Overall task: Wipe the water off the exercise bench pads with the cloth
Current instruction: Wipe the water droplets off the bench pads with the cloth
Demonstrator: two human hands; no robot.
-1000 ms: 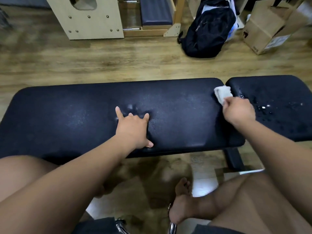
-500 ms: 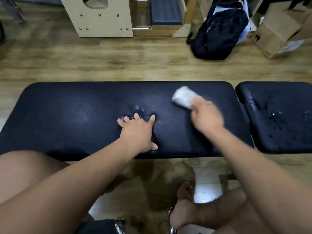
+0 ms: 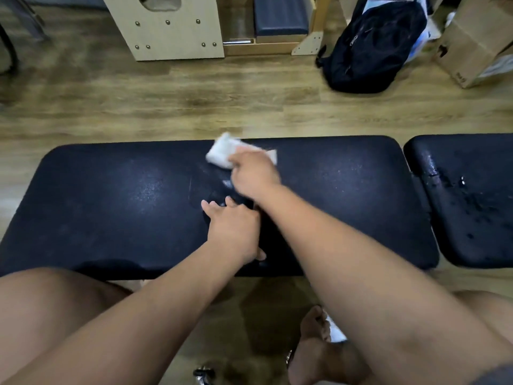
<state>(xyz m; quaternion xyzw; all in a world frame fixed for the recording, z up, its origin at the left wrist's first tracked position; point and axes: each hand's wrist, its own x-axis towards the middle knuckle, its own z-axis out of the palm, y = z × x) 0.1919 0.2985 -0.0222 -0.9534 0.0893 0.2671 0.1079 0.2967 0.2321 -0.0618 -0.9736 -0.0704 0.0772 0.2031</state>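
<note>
Ideally, with our right hand (image 3: pixel 254 176) gripping the cloth (image 3: pixel 222 154) and left hand (image 3: pixel 234 229) pressed flat, we overlap strokes across the long pad (image 3: pixel 111 204).

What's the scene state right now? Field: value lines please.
left hand: flat on the long pad, fingers straight
right hand: holds the cloth against the long pad, near its far edge
long pad surface: faint sheen, no distinct drops visible
short pad: right of the long pad, water droplets on it
floor beyond: backpack, cardboard box
</note>
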